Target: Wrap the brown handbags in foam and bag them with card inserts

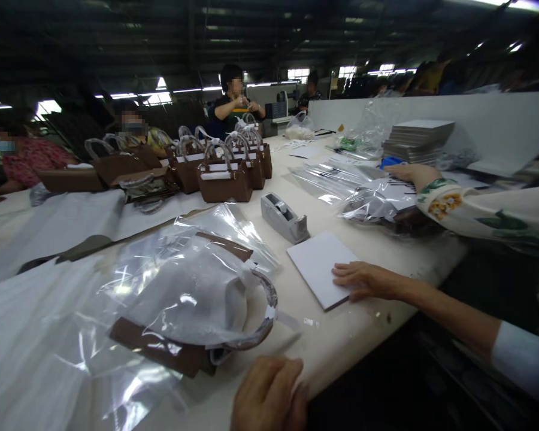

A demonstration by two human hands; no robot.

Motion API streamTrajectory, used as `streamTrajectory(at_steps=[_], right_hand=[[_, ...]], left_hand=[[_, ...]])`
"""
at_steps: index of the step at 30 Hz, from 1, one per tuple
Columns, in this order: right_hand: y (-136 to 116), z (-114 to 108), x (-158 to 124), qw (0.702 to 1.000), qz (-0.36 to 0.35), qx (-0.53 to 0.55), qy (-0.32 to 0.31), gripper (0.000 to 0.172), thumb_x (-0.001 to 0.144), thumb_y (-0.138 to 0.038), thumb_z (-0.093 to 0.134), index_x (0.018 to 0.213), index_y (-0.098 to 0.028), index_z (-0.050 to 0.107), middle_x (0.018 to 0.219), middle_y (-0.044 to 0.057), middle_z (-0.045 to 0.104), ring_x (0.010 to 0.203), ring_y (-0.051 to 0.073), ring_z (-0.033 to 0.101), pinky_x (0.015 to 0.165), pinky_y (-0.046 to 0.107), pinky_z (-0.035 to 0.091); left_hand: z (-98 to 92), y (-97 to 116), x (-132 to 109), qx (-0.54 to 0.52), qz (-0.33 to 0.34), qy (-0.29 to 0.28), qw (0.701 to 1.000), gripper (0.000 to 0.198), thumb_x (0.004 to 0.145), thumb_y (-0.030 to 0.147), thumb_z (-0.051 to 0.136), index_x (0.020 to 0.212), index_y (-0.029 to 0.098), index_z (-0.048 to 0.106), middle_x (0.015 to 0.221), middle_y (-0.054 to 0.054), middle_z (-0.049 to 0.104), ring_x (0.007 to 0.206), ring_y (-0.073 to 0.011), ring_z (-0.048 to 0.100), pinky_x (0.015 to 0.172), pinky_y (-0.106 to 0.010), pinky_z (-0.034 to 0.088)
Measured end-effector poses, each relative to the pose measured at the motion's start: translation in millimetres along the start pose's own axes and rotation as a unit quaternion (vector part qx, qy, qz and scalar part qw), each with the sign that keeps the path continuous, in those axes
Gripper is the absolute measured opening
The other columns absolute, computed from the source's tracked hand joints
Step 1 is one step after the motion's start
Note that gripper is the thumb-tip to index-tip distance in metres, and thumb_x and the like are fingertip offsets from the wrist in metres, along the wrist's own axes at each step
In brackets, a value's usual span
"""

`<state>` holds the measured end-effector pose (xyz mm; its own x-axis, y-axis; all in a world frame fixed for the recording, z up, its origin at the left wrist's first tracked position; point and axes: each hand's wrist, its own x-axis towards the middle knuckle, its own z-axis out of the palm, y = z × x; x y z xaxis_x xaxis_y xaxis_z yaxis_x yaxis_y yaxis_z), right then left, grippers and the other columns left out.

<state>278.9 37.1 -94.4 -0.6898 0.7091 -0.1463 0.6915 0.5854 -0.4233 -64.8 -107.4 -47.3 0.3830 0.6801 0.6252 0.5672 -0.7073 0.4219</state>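
Dark marks around the clear plastic sleeves are too blurred to read; nearer, one gray tape dispenser sits just beyond one white board, where the right hand rests with fingers extended, slightly spread. One brown handbag lies amid clear film on the table beyond the left hand, its fingers curled together, pinching what I cannot tell. At least four more handbags stand behind, and a co-worker's floral sleeve reaches across at right.

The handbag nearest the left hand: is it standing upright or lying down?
The handbag is lying down: its handle stretches sideways, low over the table.
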Motion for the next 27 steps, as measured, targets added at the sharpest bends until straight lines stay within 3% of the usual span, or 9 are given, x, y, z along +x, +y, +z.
streamTrajectory(at_steps=[2,5,7,8,10,18,25,27], right_hand=[[-3.1,-2.2,0.6,1.000,-0.016,0.017,0.003,0.042,0.079,-0.044,0.055,0.116,-0.025,0.058,0.127,0.007,0.049,0.125,0.027,0.035,0.103,0.043,0.030],[-7.8,-1.6,-1.6,0.999,-0.018,0.035,0.020,0.035,0.083,-0.042,0.051,0.109,-0.022,0.063,0.122,0.008,0.054,0.123,0.026,0.038,0.103,0.042,0.032],[-9.1,1.6,-3.4,0.999,-0.009,0.016,0.039,0.042,0.080,-0.044,0.055,0.115,-0.022,0.059,0.126,0.010,0.050,0.123,0.028,0.038,0.102,0.045,0.032],[-9.0,3.7,-3.8,0.999,-0.007,0.000,0.046,0.047,0.077,-0.044,0.058,0.120,-0.023,0.055,0.129,0.010,0.046,0.123,0.029,0.038,0.101,0.046,0.032],[-6.7,7.3,-3.3,0.998,-0.011,-0.030,0.047,0.053,0.075,-0.045,0.060,0.124,-0.025,0.051,0.133,0.009,0.042,0.124,0.030,0.036,0.100,0.049,0.032],[11.4,6.0,-1.4,0.997,-0.060,-0.022,0.042,0.038,0.080,-0.041,0.055,0.115,-0.025,0.059,0.124,0.005,0.052,0.121,0.025,0.041,0.099,0.043,0.036],[-22.8,5.7,-14.6,0.981,-0.091,-0.050,0.166,0.026,0.087,-0.027,0.047,0.107,-0.024,0.063,0.112,0.005,0.061,0.111,0.020,0.052,0.093,0.037,0.041],[-35.2,4.1,-22.1,0.977,-0.053,-0.045,0.204,0.028,0.084,-0.033,0.050,0.109,-0.025,0.062,0.117,0.005,0.058,0.116,0.023,0.047,0.098,0.040,0.037]], left_hand=[[38.4,10.0,6.8,-0.166,-0.168,-0.055,0.970,0.017,0.083,0.020,0.047,0.095,0.018,0.059,0.080,-0.005,0.063,0.073,-0.0124,0.060,0.066,-0.021,0.049],[82.7,10.6,22.0,-0.356,-0.416,-0.110,0.830,0.026,0.082,0.034,0.046,0.095,0.015,0.060,0.081,-0.006,0.062,0.071,-0.0141,0.060,0.063,-0.024,0.049],[102.0,5.4,32.7,-0.413,-0.500,-0.108,0.753,0.033,0.080,0.039,0.046,0.098,0.013,0.057,0.083,-0.006,0.060,0.067,-0.0133,0.059,0.059,-0.023,0.049],[108.9,2.6,37.2,-0.423,-0.518,-0.102,0.737,0.036,0.080,0.040,0.046,0.099,0.012,0.056,0.082,-0.005,0.059,0.064,-0.0125,0.058,0.056,-0.023,0.048],[118.3,-1.5,43.7,-0.419,-0.531,-0.090,0.731,0.039,0.079,0.042,0.046,0.101,0.011,0.054,0.081,-0.005,0.057,0.062,-0.0112,0.057,0.054,-0.021,0.047],[125.9,-1.0,51.1,-0.408,-0.558,-0.072,0.719,0.045,0.075,0.046,0.049,0.108,0.015,0.052,0.075,-0.001,0.055,0.045,-0.0056,0.047,0.038,-0.016,0.040],[145.1,-3.3,74.2,-0.446,-0.582,-0.046,0.679,0.042,0.073,0.055,0.048,0.086,0.014,0.046,0.071,0.000,0.056,0.036,-0.0040,0.044,0.030,-0.015,0.029],[141.9,1.8,77.4,-0.459,-0.579,-0.039,0.673,0.036,0.076,0.050,0.045,0.082,0.014,0.046,0.065,0.000,0.056,0.036,-0.0037,0.043,0.031,-0.014,0.028]])
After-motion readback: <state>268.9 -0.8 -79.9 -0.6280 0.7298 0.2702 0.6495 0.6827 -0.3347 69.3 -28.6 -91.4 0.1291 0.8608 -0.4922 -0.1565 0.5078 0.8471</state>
